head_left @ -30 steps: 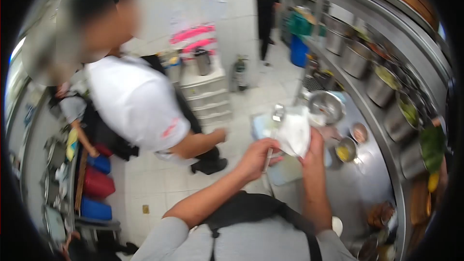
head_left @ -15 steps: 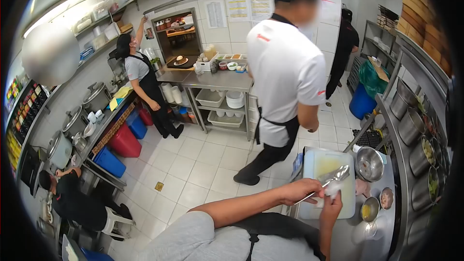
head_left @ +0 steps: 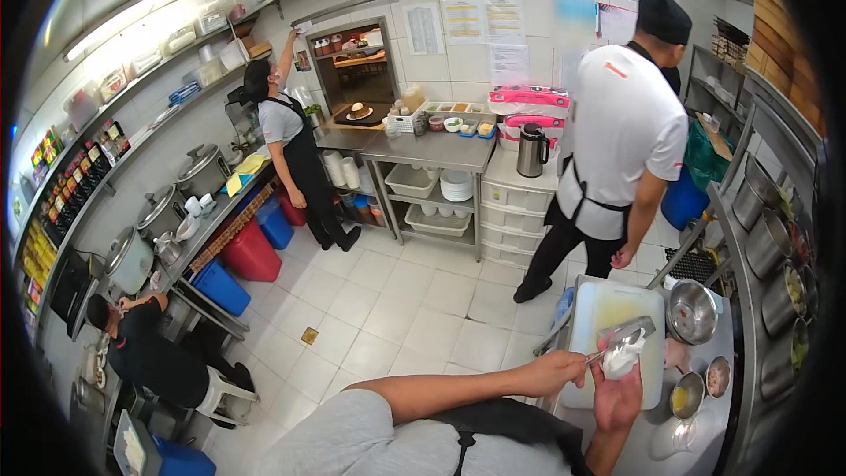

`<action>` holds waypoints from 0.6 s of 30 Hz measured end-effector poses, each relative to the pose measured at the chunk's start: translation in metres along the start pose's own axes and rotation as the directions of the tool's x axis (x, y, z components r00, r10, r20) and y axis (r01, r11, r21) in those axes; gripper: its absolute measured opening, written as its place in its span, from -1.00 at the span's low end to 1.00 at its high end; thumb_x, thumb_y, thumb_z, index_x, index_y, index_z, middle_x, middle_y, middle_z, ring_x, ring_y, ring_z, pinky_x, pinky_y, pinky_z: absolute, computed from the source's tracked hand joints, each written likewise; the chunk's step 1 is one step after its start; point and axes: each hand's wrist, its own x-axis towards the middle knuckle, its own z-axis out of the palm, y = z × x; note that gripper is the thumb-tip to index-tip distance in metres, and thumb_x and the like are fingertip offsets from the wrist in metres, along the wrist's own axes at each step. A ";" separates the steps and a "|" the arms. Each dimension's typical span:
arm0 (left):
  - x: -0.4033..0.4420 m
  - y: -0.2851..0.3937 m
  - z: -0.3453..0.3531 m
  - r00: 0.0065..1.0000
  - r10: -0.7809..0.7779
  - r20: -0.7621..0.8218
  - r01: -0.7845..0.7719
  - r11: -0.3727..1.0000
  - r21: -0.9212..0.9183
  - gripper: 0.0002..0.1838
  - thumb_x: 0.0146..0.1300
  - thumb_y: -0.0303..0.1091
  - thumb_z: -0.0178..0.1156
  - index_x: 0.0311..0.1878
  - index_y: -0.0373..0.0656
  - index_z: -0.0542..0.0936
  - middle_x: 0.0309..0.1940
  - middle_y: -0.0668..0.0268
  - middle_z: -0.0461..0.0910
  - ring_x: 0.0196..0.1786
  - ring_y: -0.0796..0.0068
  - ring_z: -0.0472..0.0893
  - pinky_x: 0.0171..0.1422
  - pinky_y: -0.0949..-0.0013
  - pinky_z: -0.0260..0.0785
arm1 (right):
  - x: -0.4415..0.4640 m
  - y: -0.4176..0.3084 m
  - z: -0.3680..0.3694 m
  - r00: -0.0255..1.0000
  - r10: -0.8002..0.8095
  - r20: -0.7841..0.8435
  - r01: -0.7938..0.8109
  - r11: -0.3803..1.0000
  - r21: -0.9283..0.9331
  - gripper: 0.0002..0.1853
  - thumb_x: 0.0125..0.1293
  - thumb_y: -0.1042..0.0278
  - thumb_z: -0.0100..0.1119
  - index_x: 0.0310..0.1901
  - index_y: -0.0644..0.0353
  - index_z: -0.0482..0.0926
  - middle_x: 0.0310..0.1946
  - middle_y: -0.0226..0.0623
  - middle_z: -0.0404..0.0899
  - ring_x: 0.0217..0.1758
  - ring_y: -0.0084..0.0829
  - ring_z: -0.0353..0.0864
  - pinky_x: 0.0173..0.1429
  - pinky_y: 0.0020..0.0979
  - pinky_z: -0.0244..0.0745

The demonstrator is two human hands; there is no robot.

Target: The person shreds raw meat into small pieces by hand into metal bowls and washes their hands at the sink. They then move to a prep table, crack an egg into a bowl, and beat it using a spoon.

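My left hand (head_left: pixel 553 374) is closed round the thin handle of a metal utensil (head_left: pixel 633 330) with a broad, shiny end. Just beneath that end, my right hand (head_left: pixel 617 398) holds a crumpled white cloth or tissue (head_left: pixel 622 358), palm up with the fingers partly curled. Both hands are over the near edge of a pale cutting board (head_left: pixel 585 307) on the steel counter. Right of the board are a large metal bowl (head_left: pixel 692 310), a small bowl with something yellow (head_left: pixel 686 395) and another with pinkish contents (head_left: pixel 718 376).
A person in a white shirt (head_left: pixel 621 123) stands beyond the board. Another reaches up by the serving window (head_left: pixel 357 70); a third sits at the lower left (head_left: pixel 159 361). Metal pots (head_left: pixel 768 242) line the right shelf. A steel table (head_left: pixel 432 148) stands at the back wall.
My view has turned left, so the board and hands appear farther right. The white-shirted person has moved away to the right. The utensil's end now lies against the white cloth.
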 end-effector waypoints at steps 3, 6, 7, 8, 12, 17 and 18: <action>-0.010 -0.008 0.009 1.000 0.009 -0.021 -0.009 1.000 0.012 -0.70 0.56 -0.26 -0.13 -0.19 -0.21 0.53 -0.39 0.33 0.57 -0.67 0.55 0.50 -0.56 0.43 0.38 | -0.004 0.015 0.007 0.991 -0.067 -0.112 0.030 0.953 -0.302 -0.40 0.54 0.36 0.15 0.51 0.29 0.22 0.36 0.02 0.47 0.27 -0.15 0.60 0.29 -0.19 0.53; -0.019 -0.015 0.015 0.997 0.073 -0.019 -0.070 0.988 0.135 -0.72 0.55 -0.27 -0.12 -0.20 -0.19 0.53 -0.40 0.34 0.56 -0.69 0.55 0.45 -0.60 0.41 0.33 | -0.004 0.031 -0.017 0.969 -0.036 -0.244 -0.055 0.932 -0.357 -0.53 0.54 0.39 0.14 0.40 0.31 0.35 0.12 -0.12 0.62 0.00 -0.32 0.66 0.09 -0.30 0.57; -0.020 -0.015 0.014 0.998 0.058 -0.006 -0.056 0.986 0.159 -0.72 0.55 -0.27 -0.11 -0.21 -0.19 0.53 -0.41 0.34 0.55 -0.69 0.55 0.44 -0.60 0.41 0.32 | -0.004 0.033 -0.022 0.961 0.007 -0.276 -0.103 0.937 -0.333 -0.63 0.52 0.42 0.18 0.27 0.30 0.43 -0.11 -0.25 0.64 -0.14 -0.43 0.63 -0.02 -0.38 0.55; -0.021 -0.014 0.012 0.999 0.042 0.007 -0.043 0.982 0.184 -0.72 0.55 -0.28 -0.11 -0.21 -0.19 0.53 -0.41 0.34 0.55 -0.69 0.56 0.42 -0.60 0.41 0.31 | -0.004 0.035 -0.022 0.958 0.009 -0.286 -0.098 0.948 -0.301 -0.65 0.50 0.43 0.20 0.24 0.30 0.44 -0.12 -0.26 0.64 -0.14 -0.43 0.64 -0.03 -0.38 0.54; -0.019 -0.041 -0.001 0.998 0.010 0.063 -0.022 0.981 0.191 -0.70 0.54 -0.26 -0.09 -0.25 -0.20 0.53 -0.42 0.34 0.54 -0.64 0.54 0.41 -0.55 0.40 0.34 | -0.007 0.046 -0.021 0.947 -0.037 -0.319 -0.062 0.953 -0.296 -0.69 0.45 0.47 0.26 0.17 0.27 0.49 -0.15 -0.26 0.64 -0.20 -0.44 0.65 -0.12 -0.38 0.56; 0.000 -0.078 -0.025 0.985 0.102 0.139 -0.132 0.965 0.227 -0.68 0.53 -0.23 -0.06 -0.28 -0.20 0.55 -0.43 0.34 0.53 -0.46 0.53 0.50 -0.41 0.38 0.40 | -0.004 0.052 -0.055 0.935 0.012 -0.354 -0.186 0.866 -0.464 -0.71 0.41 0.53 0.27 0.12 0.27 0.52 -0.18 -0.28 0.67 -0.25 -0.45 0.68 -0.21 -0.40 0.59; -0.001 -0.052 -0.035 0.985 0.041 0.167 -0.077 0.974 0.214 -0.68 0.53 -0.23 -0.05 -0.29 -0.20 0.55 -0.43 0.34 0.53 -0.42 0.53 0.51 -0.38 0.38 0.41 | -0.001 0.056 -0.066 0.929 0.015 -0.369 -0.213 0.837 -0.504 -0.70 0.39 0.53 0.28 0.12 0.29 0.53 -0.15 -0.29 0.68 -0.21 -0.46 0.68 -0.12 -0.41 0.60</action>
